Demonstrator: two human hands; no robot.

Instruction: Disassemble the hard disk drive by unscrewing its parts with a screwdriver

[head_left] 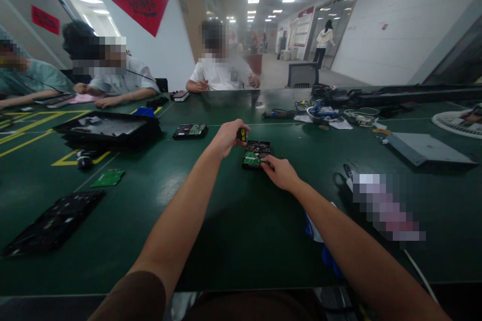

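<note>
A hard drive (258, 147) with a green circuit board (251, 160) on its near half lies on the dark green table in front of me. My left hand (228, 139) is closed around a small black-and-yellow block (243, 134), just off the drive's far left corner. My right hand (280, 171) is at the drive's near right edge, its thumb and fingers pinched together. Something dark shows at those fingertips, too small to name. Another hard drive (190, 131), also with a green board, lies further left.
To the left are stacked black trays (109, 133), a loose green circuit board (108, 178) and a black panel (56, 223). To the right lie a grey metal case (429, 149), a blurred-out item (387, 208) and tangled cables (322, 112). Several people sit across the table.
</note>
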